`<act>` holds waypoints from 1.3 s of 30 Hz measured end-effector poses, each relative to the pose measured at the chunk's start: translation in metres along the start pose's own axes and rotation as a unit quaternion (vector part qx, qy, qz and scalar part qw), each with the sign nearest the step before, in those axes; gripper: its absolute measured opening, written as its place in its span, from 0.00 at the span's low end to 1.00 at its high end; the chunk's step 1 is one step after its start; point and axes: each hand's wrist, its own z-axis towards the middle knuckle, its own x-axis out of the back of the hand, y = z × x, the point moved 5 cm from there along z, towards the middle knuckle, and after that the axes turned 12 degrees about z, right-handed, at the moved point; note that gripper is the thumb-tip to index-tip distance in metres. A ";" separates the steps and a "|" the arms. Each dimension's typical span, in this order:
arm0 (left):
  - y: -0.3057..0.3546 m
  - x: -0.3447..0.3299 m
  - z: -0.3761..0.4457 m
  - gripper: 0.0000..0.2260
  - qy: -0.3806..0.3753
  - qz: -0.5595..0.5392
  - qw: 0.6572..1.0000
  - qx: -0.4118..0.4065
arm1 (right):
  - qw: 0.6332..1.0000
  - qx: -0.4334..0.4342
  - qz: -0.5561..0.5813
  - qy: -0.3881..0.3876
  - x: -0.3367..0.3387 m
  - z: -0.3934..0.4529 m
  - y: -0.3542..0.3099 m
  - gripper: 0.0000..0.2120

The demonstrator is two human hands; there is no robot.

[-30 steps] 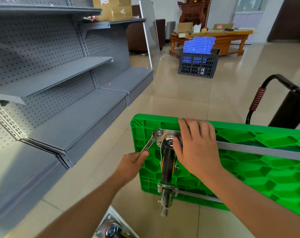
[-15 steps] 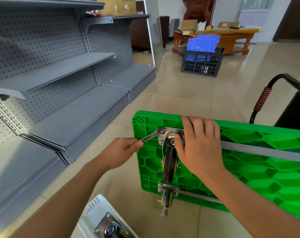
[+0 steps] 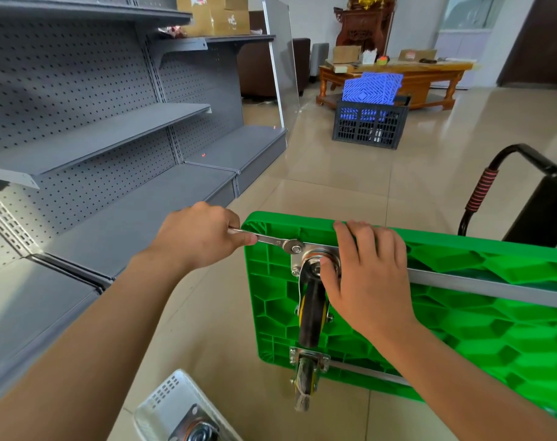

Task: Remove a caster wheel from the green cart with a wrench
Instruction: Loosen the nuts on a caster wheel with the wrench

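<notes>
Centrally, the green cart (image 3: 462, 313) lies overturned on the tiled floor (image 3: 350, 186), its ribbed underside facing the camera and its black handle (image 3: 481, 189) with a red-striped grip rising at the far right. A caster wheel (image 3: 310, 313) stands on a steel mounting plate near the cart's far left corner; a second caster (image 3: 306, 380) sits at the near left corner.

The left hand (image 3: 200, 237) grips the shaft of a silver wrench (image 3: 271, 240), fingers curled round it and the thumb pressed along the top. The wrench lies nearly level, its head seated on a bolt at the plate's far left corner. The right hand (image 3: 366, 275) rests over the plate's right side: its fingers bend over the cart's far edge, and the thumb presses against the caster's swivel head. Whether this hand holds a nut beneath the plate cannot be seen.

At the near edge, left of the cart, a loose caster (image 3: 196, 432) on a flat plate rests against a perforated pale metal piece (image 3: 172, 396), possibly a bracket.

Grey shelving (image 3: 95, 138) with pegboard backs fills the left side; cardboard boxes (image 3: 213, 14) sit on its top shelf. Farther off stand a dark crate (image 3: 369, 125) holding blue plastic tiles (image 3: 369, 87), a wooden table (image 3: 423, 78), and a carved dark cabinet (image 3: 363, 23).
</notes>
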 end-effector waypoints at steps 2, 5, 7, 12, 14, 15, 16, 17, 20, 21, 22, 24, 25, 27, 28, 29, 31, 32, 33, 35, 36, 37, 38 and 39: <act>-0.001 -0.008 0.004 0.24 -0.002 -0.030 0.999 0.009 | 1.000 0.002 -0.002 0.000 0.000 0.000 0.000 0.27; 0.002 -0.024 0.005 0.26 -0.008 -0.095 0.995 -0.007 | 1.000 0.003 -0.004 0.004 -0.001 0.000 0.000 0.27; 0.001 -0.031 0.003 0.31 0.008 -0.117 0.993 -0.021 | 1.000 0.002 -0.004 0.009 -0.001 -0.001 0.000 0.27; 0.014 -0.078 -0.018 0.31 -0.081 -0.227 0.970 0.019 | 1.000 0.006 -0.002 0.025 -0.002 -0.001 0.001 0.27; 0.022 -0.093 -0.029 0.27 -0.069 -0.266 0.960 0.052 | 0.999 0.006 0.002 0.035 -0.002 -0.002 0.000 0.26; 0.026 -0.098 -0.033 0.26 -0.070 -0.276 0.957 0.058 | 0.999 0.006 0.003 0.035 -0.002 -0.001 0.000 0.26; 0.030 -0.103 -0.036 0.26 -0.085 -0.287 0.952 0.055 | 0.999 0.006 0.001 0.034 -0.003 -0.001 0.000 0.26; 0.035 -0.107 -0.039 0.26 -0.112 -0.302 0.946 0.046 | 0.999 0.008 -0.001 0.033 -0.004 -0.001 0.000 0.26; 0.056 -0.115 -0.047 0.23 -0.164 -0.349 0.923 -0.008 | 0.999 0.009 -0.001 0.035 -0.003 -0.002 0.000 0.26; 0.061 -0.114 -0.048 0.20 -0.162 -0.370 0.915 -0.027 | 0.999 0.008 -0.001 0.035 -0.003 -0.002 0.000 0.26; 0.065 -0.113 -0.047 0.17 -0.157 -0.399 0.903 -0.041 | 0.999 0.007 0.000 0.035 -0.003 -0.002 0.000 0.26; 0.064 -0.108 -0.044 0.15 -0.153 -0.447 0.880 -0.055 | 0.999 0.006 0.001 0.032 -0.002 -0.002 0.000 0.26; 0.061 -0.105 -0.043 0.14 -0.157 -0.455 0.874 -0.062 | 1.000 0.006 0.001 0.029 -0.002 -0.002 0.000 0.26; 0.054 -0.097 -0.041 0.13 -0.173 -0.448 0.873 -0.087 | 1.000 0.005 0.001 0.022 -0.001 -0.002 0.000 0.27; 0.052 -0.092 -0.040 0.13 -0.181 -0.438 0.875 -0.101 | 1.000 0.005 0.000 0.020 -0.001 -0.002 0.000 0.27; 0.047 -0.087 -0.038 0.13 -0.184 -0.425 0.879 -0.109 | 1.000 0.004 -0.001 0.019 -0.001 -0.002 0.000 0.27; 0.037 -0.074 -0.034 0.12 -0.172 -0.398 0.895 -0.105 | 1.000 0.002 -0.003 0.015 -0.001 -0.002 0.000 0.27; 0.032 -0.067 -0.031 0.12 -0.158 -0.378 0.907 -0.100 | 1.000 0.001 -0.003 0.014 -0.002 -0.002 0.000 0.27; 0.027 -0.060 -0.027 0.13 -0.141 -0.351 0.921 -0.096 | 1.000 0.002 -0.004 0.014 -0.002 -0.002 -0.001 0.27; 0.020 -0.047 -0.022 0.14 -0.113 -0.277 0.950 -0.092 | 1.000 0.004 -0.007 0.016 -0.002 -0.002 -0.001 0.27; 0.017 -0.042 -0.020 0.13 -0.105 -0.246 0.960 -0.085 | 1.000 0.005 -0.008 0.017 -0.001 -0.002 0.000 0.27; 0.014 -0.040 -0.018 0.12 -0.098 -0.220 0.968 -0.077 | 1.000 0.007 -0.009 0.018 -0.001 -0.002 0.000 0.27; 0.011 -0.037 -0.017 0.13 -0.092 -0.198 0.974 -0.068 | 1.000 0.008 -0.009 0.019 -0.001 -0.002 0.000 0.27; 0.010 -0.035 -0.015 0.14 -0.086 -0.181 0.978 -0.060 | 1.000 0.008 -0.010 0.019 -0.001 -0.002 0.000 0.27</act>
